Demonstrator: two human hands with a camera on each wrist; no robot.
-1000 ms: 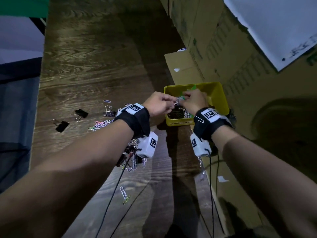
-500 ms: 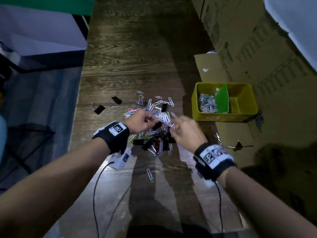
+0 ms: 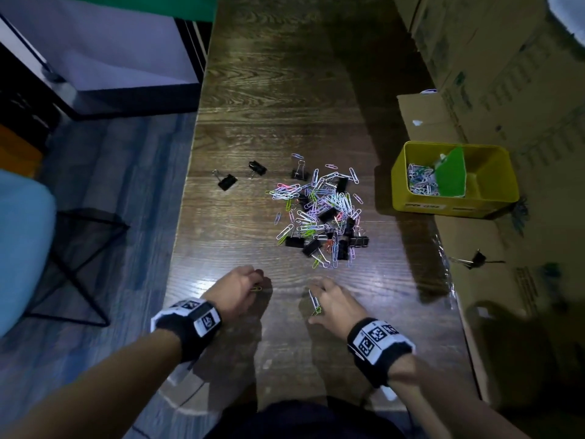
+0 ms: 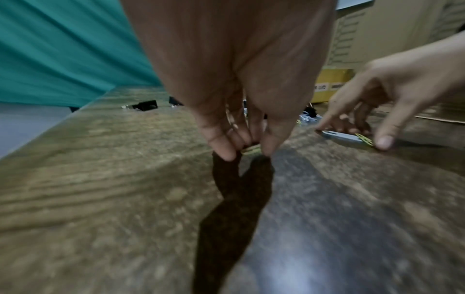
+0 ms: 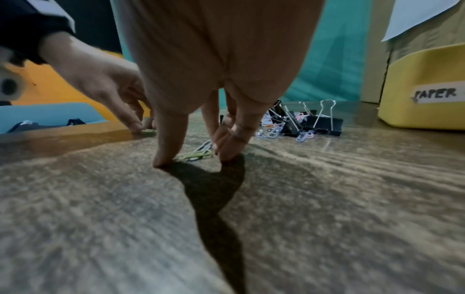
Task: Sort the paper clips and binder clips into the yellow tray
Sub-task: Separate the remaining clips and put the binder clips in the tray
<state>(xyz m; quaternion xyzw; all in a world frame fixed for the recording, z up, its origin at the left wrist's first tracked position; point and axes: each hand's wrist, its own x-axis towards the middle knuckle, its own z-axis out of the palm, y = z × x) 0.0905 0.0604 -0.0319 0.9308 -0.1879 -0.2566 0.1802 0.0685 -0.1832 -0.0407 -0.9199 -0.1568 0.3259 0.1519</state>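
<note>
A mixed pile of coloured paper clips and black binder clips [image 3: 319, 213] lies mid-table. The yellow tray [image 3: 493, 204] stands to its right, with a green divider [image 3: 451, 175] and paper clips [image 3: 421, 182] in its left compartment. Near the table's front edge, my left hand [image 3: 258, 285] pinches a yellow-green paper clip [image 4: 250, 149] against the wood. Beside it, my right hand [image 3: 316, 299] has thumb and fingers closed on the ends of a green paper clip [image 5: 196, 155] and a white one [image 5: 205, 145] lying together on the table.
Three loose binder clips [image 3: 227, 182] sit left and behind the pile. Another binder clip [image 3: 478, 258] lies on the cardboard right of the table. Cardboard boxes [image 3: 474, 90] line the right side. The table's left edge drops to the floor and a wire basket [image 3: 82, 248].
Both hands left the yellow tray, passed over the pile and came down near the table's front edge. Each now has its fingers on stray paper clips there.
</note>
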